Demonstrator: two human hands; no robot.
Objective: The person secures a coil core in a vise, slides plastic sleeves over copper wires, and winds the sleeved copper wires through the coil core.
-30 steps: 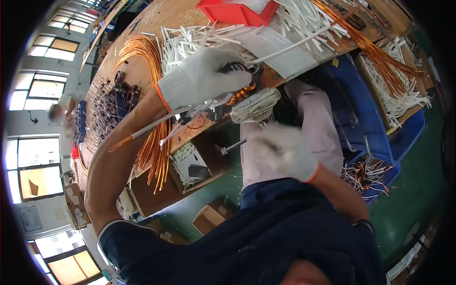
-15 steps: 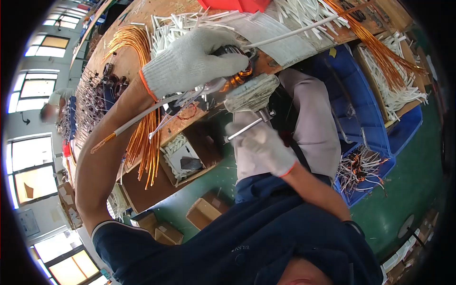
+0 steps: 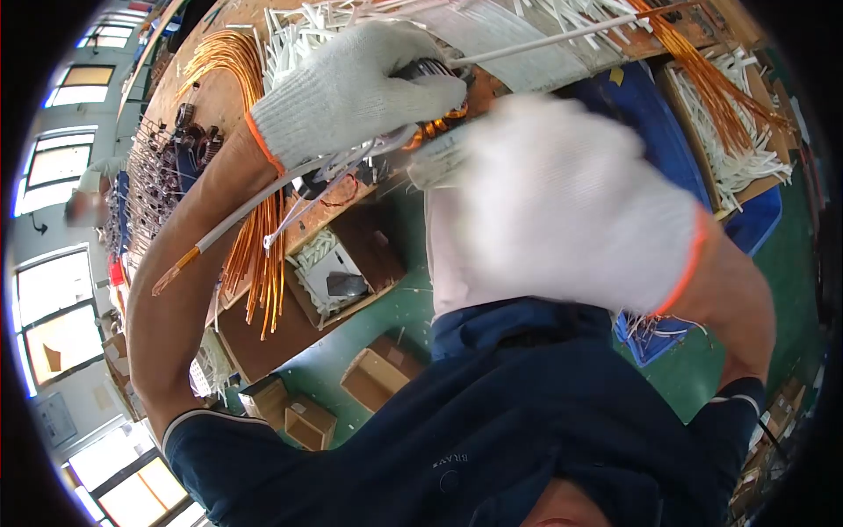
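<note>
Far-left person (image 3: 88,200): we see a person beyond the bench, near the windows; the details are blurred.
Dark wound parts (image 3: 186,140): grouped on the bench (image 3: 230,114), many thin upright leads (image 3: 151,189) beside them.
Copper wires (image 3: 255,255): a long bundle, curved over the bench and hanging past its edge.
Sleeved lead (image 3: 237,215): runs slantwise below the left glove, bare copper at its lower end.
Left hand (image 3: 351,97): gloved; we record the fingers and thumb closed around the coil, with little opening between them.
Coil (image 3: 432,132): in the left hand at the bench edge; dark on top, orange windings showing below the fingers.
Open carton (image 3: 327,323): below the bench edge, white pieces and a dark block inside.
Pale block (image 3: 432,169): just below the coil, partly hidden by the right hand.
White tube (image 3: 544,42): extends rightward from near the coil, copper at its far end.
Right hand (image 3: 571,202): gloved, strongly blurred, in front of our lap; we cannot tell how open the grip is or whether it has hold of anything.
Blue bin (image 3: 641,105): behind the right hand.
Far-right box (image 3: 733,176): white sleeves in it, copper strands (image 3: 711,83) across them.
</note>
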